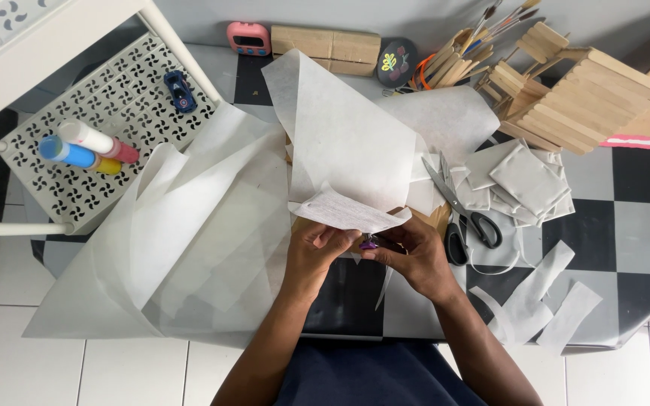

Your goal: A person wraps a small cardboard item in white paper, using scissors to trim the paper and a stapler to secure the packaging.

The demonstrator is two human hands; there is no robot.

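Pinching a small folded piece of white paper (349, 213) between both hands, you hold it just above the near edge of the checkered surface (633, 225); your left hand (316, 248) and right hand (411, 252) have their fingers clenched on it, with something small and purple (369, 243) between them. A stack of finished squares (524, 184) lies beyond the scissors (460, 207), offcut strips (543, 297) to your right, and large uncut sheets (189, 233) to your left, so I judge the work partly done
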